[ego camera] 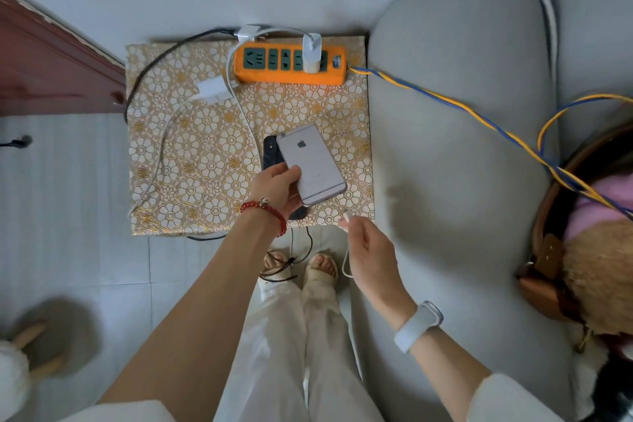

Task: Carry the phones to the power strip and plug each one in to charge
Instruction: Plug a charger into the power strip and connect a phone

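My left hand [277,187] grips a silver phone [311,163], back side up, just above the patterned stand [191,147]. A dark phone [270,152] lies partly under it, touching my fingers; whether I hold it too is unclear. My right hand [368,250] pinches the plug end of a white charging cable [346,217] just below the silver phone's lower edge. The orange power strip [291,67] sits at the stand's far edge with one white charger [311,53] plugged in. A second white charger [212,89] lies loose on the stand with its cable.
A grey sofa [462,147] stands right of the stand, with a blue-yellow cord [445,101] crossing it to a basket of plush items [582,233]. A black cable [150,68] runs along the left. A red-brown door [51,62] is at far left. Thin cables hang near my feet.
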